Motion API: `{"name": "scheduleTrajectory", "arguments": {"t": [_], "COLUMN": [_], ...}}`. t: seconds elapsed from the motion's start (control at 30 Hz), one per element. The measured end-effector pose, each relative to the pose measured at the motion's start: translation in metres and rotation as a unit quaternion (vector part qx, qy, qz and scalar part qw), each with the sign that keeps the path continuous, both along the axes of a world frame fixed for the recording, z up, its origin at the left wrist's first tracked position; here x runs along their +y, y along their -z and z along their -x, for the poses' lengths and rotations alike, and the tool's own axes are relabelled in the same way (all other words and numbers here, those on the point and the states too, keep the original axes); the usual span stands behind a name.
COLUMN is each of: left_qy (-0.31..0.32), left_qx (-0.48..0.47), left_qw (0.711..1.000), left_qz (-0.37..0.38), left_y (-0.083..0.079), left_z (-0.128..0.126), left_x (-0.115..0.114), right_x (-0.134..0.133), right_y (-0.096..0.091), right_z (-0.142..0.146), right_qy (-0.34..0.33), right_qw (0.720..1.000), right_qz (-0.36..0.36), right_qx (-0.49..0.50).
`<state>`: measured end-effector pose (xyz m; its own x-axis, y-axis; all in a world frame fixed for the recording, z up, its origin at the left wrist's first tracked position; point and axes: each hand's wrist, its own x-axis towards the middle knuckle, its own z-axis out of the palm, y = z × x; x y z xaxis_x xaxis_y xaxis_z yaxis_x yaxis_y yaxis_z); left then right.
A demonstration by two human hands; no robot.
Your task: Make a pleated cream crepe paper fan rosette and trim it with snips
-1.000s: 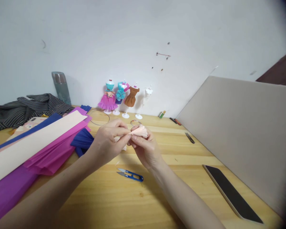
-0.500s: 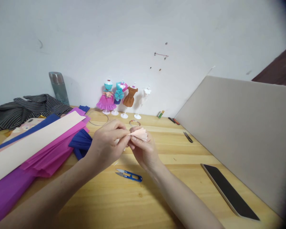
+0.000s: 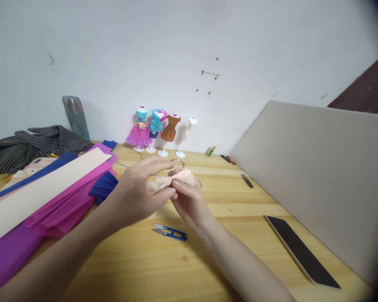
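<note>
A pale pink pleated strip of crepe paper point(image 3: 185, 176), gathered at its middle like a bow, is pinched between the thumb and fingers of my right hand point(image 3: 190, 196). My left hand point(image 3: 141, 184) is around the bow's left half, with thumb and fingers spread apart; the fingers hide part of the paper. Blue-handled thread snips point(image 3: 173, 233) lie on the wooden table point(image 3: 138, 264) below both hands, blades pointing left. Behind the hands rests a small ring-shaped item point(image 3: 178, 162).
Crepe paper sheets point(image 3: 56, 178) in several colours, a striped cloth point(image 3: 50, 140) and a flask point(image 3: 76, 117) are on the left. Mini mannequins point(image 3: 169, 130) stand by the wall. A phone point(image 3: 302, 251), a craft knife point(image 3: 247, 180) and a grey board point(image 3: 318, 167) are on the right.
My left hand has let go of the paper's pinched middle, and its fingers have spread. More of the bow's left half shows. My right hand keeps its pinch.
</note>
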<state>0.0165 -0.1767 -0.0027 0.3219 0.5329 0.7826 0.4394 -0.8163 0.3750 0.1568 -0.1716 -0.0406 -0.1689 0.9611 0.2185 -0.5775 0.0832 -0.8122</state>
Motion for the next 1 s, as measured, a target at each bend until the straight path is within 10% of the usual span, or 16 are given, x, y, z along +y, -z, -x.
{"name": "scheduleTrajectory", "arguments": {"t": [0.6, 1.0], "left_qy": [-0.017, -0.019], "left_qx": [-0.087, 0.026], "left_qw": [0.965, 0.996], "left_qz": [0.247, 0.088], "left_y": [-0.016, -0.005], "left_z": [0.017, 0.007], "left_x": [0.006, -0.001], "right_x": [0.000, 0.000], "right_y": [0.004, 0.005], "right_z": [0.001, 0.003], "right_qy": [-0.058, -0.057], "right_qw": [0.997, 0.998], "right_qz": [0.000, 0.000], "right_qx": [0.051, 0.027]}}
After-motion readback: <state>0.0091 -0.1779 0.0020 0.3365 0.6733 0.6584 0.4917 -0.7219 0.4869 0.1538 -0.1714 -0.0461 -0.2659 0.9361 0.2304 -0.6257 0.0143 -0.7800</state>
